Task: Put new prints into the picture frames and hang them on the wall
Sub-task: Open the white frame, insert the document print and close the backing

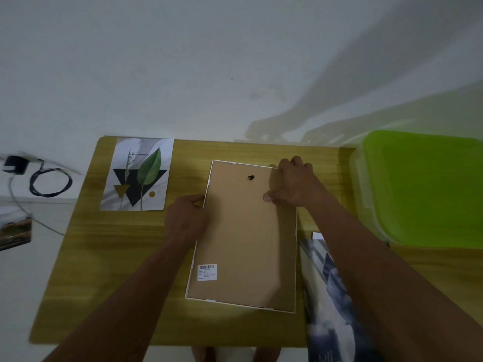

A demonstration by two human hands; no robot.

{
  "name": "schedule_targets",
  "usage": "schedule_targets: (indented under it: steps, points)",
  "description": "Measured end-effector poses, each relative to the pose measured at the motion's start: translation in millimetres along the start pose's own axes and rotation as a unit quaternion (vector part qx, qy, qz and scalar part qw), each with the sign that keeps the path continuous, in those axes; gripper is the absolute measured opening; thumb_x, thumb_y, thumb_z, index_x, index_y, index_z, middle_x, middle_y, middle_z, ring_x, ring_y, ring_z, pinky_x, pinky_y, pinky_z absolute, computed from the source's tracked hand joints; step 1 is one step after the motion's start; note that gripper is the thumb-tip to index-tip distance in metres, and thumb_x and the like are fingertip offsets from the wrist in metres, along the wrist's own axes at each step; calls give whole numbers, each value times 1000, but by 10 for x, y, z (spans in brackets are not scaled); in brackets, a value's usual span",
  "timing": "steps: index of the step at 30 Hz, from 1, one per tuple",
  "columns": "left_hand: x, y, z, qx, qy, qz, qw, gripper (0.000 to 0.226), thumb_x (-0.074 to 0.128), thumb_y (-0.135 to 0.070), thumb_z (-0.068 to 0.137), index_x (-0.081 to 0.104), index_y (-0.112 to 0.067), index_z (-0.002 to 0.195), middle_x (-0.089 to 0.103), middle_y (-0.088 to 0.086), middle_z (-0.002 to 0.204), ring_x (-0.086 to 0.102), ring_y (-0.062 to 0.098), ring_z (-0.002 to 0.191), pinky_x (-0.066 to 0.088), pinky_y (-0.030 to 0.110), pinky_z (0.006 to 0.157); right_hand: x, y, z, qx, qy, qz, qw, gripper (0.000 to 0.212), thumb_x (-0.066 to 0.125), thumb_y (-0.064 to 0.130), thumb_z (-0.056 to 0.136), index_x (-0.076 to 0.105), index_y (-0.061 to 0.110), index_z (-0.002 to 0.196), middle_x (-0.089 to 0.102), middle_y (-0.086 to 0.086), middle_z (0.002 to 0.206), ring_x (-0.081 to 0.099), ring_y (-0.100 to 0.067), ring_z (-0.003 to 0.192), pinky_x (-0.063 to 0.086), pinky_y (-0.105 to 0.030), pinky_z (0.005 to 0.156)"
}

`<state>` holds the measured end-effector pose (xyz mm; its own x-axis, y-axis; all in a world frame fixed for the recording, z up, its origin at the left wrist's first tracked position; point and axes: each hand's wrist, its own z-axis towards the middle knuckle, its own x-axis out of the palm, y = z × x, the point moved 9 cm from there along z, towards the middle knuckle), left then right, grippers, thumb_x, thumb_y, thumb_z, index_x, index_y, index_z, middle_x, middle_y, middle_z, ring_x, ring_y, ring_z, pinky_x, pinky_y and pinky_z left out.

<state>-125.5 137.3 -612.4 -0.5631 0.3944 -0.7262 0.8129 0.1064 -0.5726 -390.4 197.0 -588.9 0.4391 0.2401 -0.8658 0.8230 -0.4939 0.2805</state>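
A white picture frame (243,239) lies face down on the wooden table (109,270), its brown backing board up, with a black hanging hook (251,177) near the top and a barcode label (207,272) lower left. My left hand (186,218) holds the frame's left edge, fingers curled at the rim. My right hand (292,182) grips the top right corner, thumb pressed on the backing board. A leaf print (137,176) lies flat at the table's back left. Another blue-grey print (332,291) lies to the right of the frame, partly under my right forearm.
A green-lidded plastic box (423,189) stands at the right, overlapping the table edge. On the floor at the left lie a black charger with coiled cable (49,181) and a dark picture (15,232). The white wall (235,61) rises directly behind the table.
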Motion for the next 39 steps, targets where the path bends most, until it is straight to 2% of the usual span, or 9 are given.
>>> schedule_targets:
  steps: [8, 13, 16, 19, 23, 26, 29, 33, 39]
  points:
    - [11, -35, -23, 12, 10, -5, 1000, 44, 57, -16, 83, 66, -29, 124, 75, 3, 88, 67, 20, 80, 52, 30, 71, 99, 1, -114, -19, -51, -49, 997, 81, 72, 62, 75, 50, 12, 134, 46, -8, 130, 41, -34, 120, 42, -42, 96]
    - [20, -51, -51, 17, 21, -4, 1000, 45, 60, -20, 82, 64, -32, 125, 73, -2, 79, 67, 19, 76, 55, 32, 72, 171, 22, -163, -12, -86, -82, 993, 83, 67, 61, 80, 43, 10, 140, 49, -10, 133, 44, -33, 123, 41, -46, 102]
    - [17, -51, -62, 23, 26, -8, 999, 43, 60, -21, 82, 66, -32, 124, 73, -3, 78, 67, 17, 73, 57, 35, 73, 180, 34, -156, 3, -86, -89, 992, 79, 68, 56, 82, 44, 11, 141, 48, -10, 137, 40, -32, 130, 35, -46, 109]
    - [-12, -43, -85, 16, 27, -26, 999, 46, 58, -16, 79, 66, -31, 123, 72, -6, 74, 67, 14, 71, 57, 34, 72, 132, 135, -129, -28, -96, -47, 994, 61, 69, 43, 84, 52, 12, 133, 50, -11, 138, 37, -30, 135, 33, -42, 112]
    - [-3, -1, -62, 7, 34, -33, 999, 51, 57, -13, 77, 65, -31, 125, 71, -6, 72, 67, 13, 68, 58, 33, 71, 122, 410, -141, -77, -137, 6, 987, 37, 59, 35, 93, 63, 12, 122, 58, -9, 125, 47, -28, 126, 39, -36, 105]
    - [22, 35, -29, 12, 44, -39, 998, 47, 59, -15, 80, 65, -31, 124, 71, -5, 70, 68, 15, 66, 60, 39, 72, 207, 511, -75, -63, -165, 20, 984, 28, 55, 32, 94, 69, 13, 109, 64, -7, 112, 54, -28, 113, 44, -40, 97]
    - [33, 86, 12, 11, 53, -60, 997, 46, 60, -12, 81, 66, -28, 123, 72, -2, 70, 69, 18, 67, 60, 42, 74, 240, 555, -16, -42, -195, -15, 980, 19, 57, 12, 86, 72, 6, 96, 68, -11, 98, 61, -34, 101, 48, -45, 86]
    - [43, 147, 25, -20, 56, -102, 993, 37, 61, -7, 80, 70, -25, 111, 72, 1, 78, 70, 20, 68, 61, 40, 69, 322, 650, 8, -36, -146, -99, 984, 39, 51, 1, 89, 56, 2, 127, 62, -13, 126, 51, -29, 125, 39, -50, 103]
    - [68, 184, 26, -42, 35, -116, 992, 31, 60, -4, 78, 73, -20, 101, 71, -2, 83, 69, 21, 71, 61, 44, 69, 309, 693, -40, -28, -119, -131, 984, 41, 48, 1, 89, 48, 1, 130, 60, -13, 129, 57, -31, 116, 41, -46, 101]
